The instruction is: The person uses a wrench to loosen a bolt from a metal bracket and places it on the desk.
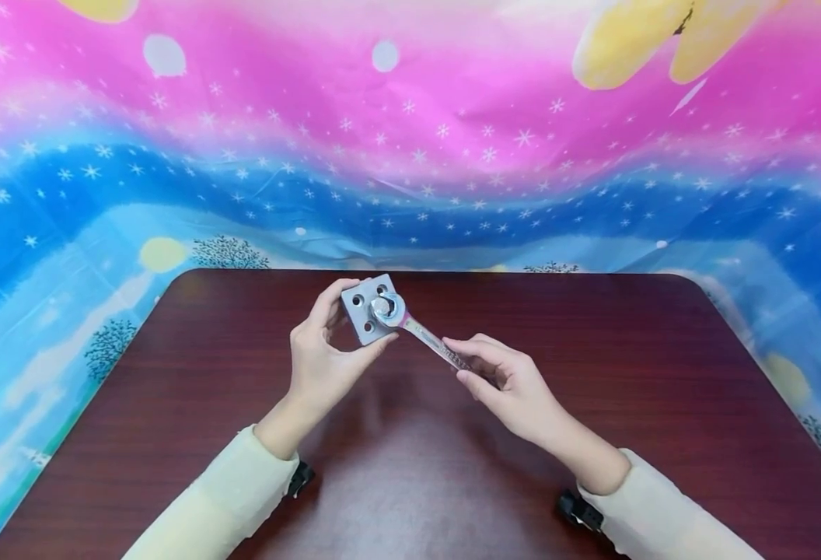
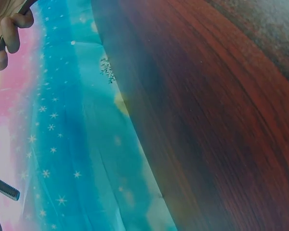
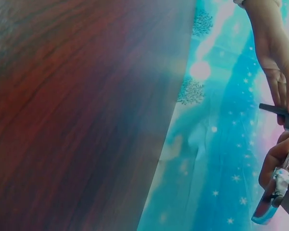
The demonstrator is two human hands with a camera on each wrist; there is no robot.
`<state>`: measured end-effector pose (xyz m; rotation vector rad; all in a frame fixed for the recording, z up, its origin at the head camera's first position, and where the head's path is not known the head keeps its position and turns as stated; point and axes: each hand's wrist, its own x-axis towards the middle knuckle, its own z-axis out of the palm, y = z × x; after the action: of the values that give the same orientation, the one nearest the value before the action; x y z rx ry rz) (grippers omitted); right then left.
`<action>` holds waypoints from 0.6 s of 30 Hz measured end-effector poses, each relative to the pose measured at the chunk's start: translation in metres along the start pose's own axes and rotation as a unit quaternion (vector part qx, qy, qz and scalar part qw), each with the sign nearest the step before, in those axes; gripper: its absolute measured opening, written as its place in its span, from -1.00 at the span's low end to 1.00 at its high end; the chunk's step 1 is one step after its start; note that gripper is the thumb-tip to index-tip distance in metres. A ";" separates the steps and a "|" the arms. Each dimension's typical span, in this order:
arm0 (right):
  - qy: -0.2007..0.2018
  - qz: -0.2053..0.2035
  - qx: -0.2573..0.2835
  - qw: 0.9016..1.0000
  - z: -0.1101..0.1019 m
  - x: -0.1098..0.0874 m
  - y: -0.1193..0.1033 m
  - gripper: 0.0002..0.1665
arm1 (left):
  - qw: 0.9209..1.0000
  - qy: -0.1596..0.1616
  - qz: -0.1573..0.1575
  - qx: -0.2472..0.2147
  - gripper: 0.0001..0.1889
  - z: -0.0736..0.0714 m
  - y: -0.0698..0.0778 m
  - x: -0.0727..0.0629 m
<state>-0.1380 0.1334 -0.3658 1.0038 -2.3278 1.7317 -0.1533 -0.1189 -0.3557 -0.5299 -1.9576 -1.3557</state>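
Note:
My left hand grips a small grey metal plate by its edges, thumb below and fingers behind. Round holes pierce the plate, and a bolt sits at one corner of it. Its threaded shank sticks out past the back in the left wrist view. Around the bolt head lies the open jaw of a shiny wrench. In my right hand the wrench handle is pinched between thumb and fingers. The wrench's other end pokes out beyond that hand in the right wrist view.
Both hands are over a dark reddish-brown wooden table. Behind it hangs a pink and blue backdrop cloth with snowflakes and trees. Black wrist devices show at both cream sleeves.

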 end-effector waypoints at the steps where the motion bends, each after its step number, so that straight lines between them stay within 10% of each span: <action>1: 0.000 0.002 -0.001 1.000 0.001 0.000 0.000 -0.50 | 1.000 0.002 0.001 0.002 -0.19 0.000 0.000 0.000; 12: 0.008 -0.005 -0.033 0.999 -0.001 0.001 0.008 -0.54 | 1.000 -0.026 -0.005 -0.010 -0.22 0.000 0.004 -0.005; 18: -0.020 -0.029 -0.057 0.998 -0.021 0.007 0.014 -0.59 | 0.993 -0.112 -0.025 -0.024 -0.19 -0.008 0.005 -0.005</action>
<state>-0.1576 0.1501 -0.3665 1.0852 -2.3647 1.5536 -0.1442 -0.1238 -0.3546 -0.6856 -2.1350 -1.4284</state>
